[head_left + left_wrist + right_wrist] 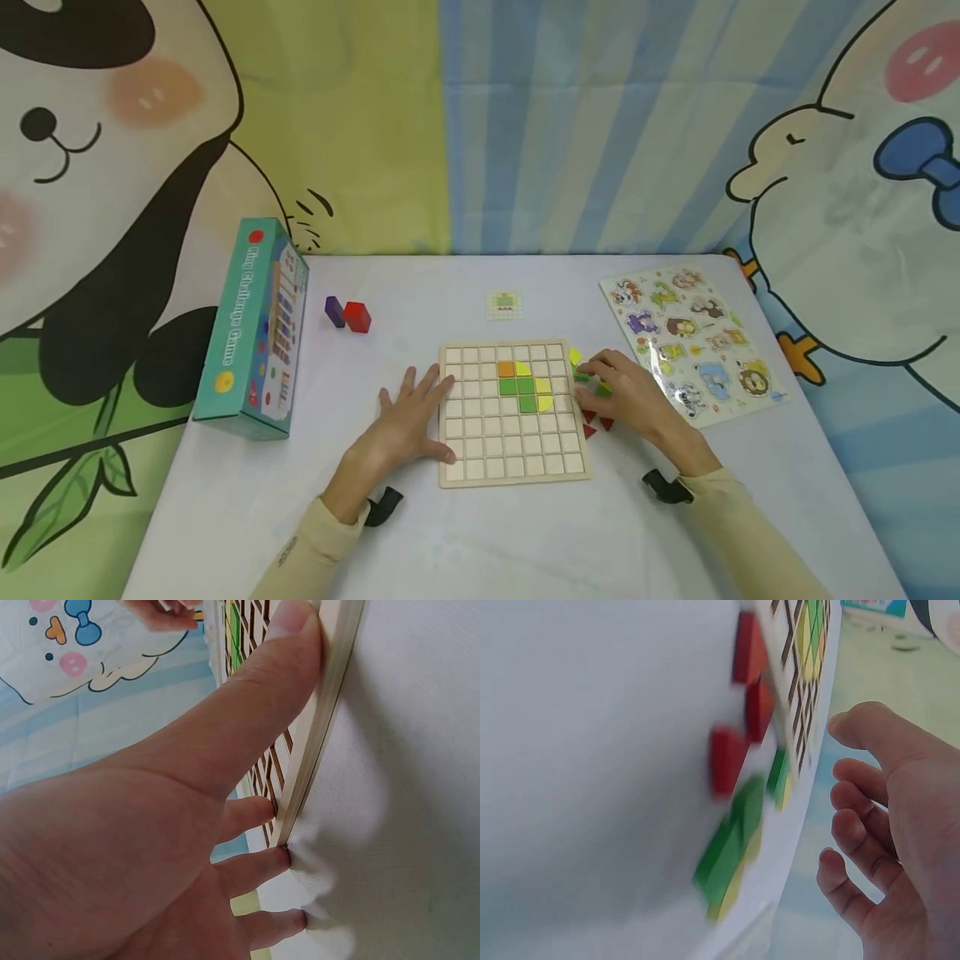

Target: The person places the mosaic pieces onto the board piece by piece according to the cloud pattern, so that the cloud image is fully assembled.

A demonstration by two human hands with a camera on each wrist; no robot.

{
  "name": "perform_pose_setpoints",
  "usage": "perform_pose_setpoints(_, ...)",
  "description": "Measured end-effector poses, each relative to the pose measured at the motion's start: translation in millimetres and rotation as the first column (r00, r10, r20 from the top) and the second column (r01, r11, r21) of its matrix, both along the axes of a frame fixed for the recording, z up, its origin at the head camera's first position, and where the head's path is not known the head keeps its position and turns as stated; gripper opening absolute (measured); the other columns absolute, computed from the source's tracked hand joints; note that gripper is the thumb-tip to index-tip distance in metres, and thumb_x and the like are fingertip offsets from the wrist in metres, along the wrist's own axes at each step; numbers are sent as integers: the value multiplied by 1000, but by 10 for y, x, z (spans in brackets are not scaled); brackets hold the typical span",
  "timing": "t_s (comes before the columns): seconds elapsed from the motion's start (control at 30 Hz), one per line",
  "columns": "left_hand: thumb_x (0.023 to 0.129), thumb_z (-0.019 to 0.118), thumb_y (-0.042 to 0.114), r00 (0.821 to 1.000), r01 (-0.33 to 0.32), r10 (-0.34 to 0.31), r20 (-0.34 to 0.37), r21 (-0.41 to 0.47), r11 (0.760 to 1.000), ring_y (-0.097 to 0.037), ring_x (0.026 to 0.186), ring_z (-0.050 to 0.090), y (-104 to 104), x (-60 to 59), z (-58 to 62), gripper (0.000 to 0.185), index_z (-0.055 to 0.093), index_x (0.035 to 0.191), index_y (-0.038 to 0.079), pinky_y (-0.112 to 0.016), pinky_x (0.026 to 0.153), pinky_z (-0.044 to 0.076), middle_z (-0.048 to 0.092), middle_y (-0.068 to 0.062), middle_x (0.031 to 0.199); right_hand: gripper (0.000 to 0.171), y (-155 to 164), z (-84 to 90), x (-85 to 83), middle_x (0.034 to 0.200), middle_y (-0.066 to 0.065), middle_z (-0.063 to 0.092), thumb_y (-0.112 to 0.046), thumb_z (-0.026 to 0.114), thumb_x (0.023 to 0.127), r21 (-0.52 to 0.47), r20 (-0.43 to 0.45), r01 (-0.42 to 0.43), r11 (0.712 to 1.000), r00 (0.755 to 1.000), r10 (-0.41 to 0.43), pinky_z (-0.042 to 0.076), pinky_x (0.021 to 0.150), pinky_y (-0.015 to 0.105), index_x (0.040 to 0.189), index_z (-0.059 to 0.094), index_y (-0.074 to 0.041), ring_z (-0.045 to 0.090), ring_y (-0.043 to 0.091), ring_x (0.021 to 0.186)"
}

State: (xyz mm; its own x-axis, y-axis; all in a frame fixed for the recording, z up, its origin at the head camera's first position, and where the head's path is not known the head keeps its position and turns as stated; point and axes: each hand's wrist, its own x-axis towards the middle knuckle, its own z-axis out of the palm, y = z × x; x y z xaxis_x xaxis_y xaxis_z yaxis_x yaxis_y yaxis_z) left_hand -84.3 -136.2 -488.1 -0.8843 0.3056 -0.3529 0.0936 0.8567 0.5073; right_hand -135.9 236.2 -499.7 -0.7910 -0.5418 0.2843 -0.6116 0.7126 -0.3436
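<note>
A wooden grid board [480,450] lies flat on the white table, with an orange square [506,368], several green squares [527,386] and several yellow pieces [543,403] set in its upper right cells. My left hand [397,429] rests along the board's left edge, fingers spread and thumb [289,645] over the frame. Just right of the board, my right hand [630,396] hovers by loose pieces, its fingers loosely bent with nothing between them in the right wrist view. Red triangles [589,431], green pieces [720,859] and yellow pieces [575,356] lie there, partly hidden by that hand.
Behind the grid board lies a small patterned card [504,305]. An animal picture board [678,350] lies to the right, partly under my right forearm in view. A teal game box [251,333] stands at left, near a purple block [334,312] and a red block [357,317].
</note>
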Motion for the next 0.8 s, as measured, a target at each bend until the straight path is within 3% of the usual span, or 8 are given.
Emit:
perform_pose_setpoints(0.23,63,96,40,1000,6,-6,6,-12,1000,-47,156,-1,-7,-2,-11,122,28,161,18,-83,110,3,12,-12,172,32,329,-31,179,94,5,66,-16,90,72,10,-71,50,999,996,-50,56,66,34,98,75,-5,64,17,80)
perform_pose_setpoints(0.4,62,96,40,1000,8,-8,4,-11,1000,-47,156,-1,-25,0,-27,122,28,161,17,-83,110,4,12,-12,172,30,450,-92,258,92,3,66,-16,90,72,31,-64,79,996,995,-77,56,68,34,96,75,-6,63,15,81)
perform_pose_setpoints(0.6,62,96,40,1000,14,-14,-12,-7,1000,-49,156,1,-26,5,-27,122,30,161,16,-85,108,5,13,-14,171,26,518,-128,308,93,2,67,-20,89,75,67,3,150,986,989,-150,57,71,37,93,75,-7,64,16,85)
perform_pose_setpoints(0.8,62,96,40,1000,18,-18,-23,-10,1000,-50,155,1,-18,6,-18,122,30,161,15,-85,108,6,14,-14,171,26,580,-142,325,100,3,67,-21,87,79,97,140,213,972,964,-225,56,78,41,98,75,-8,63,19,91)
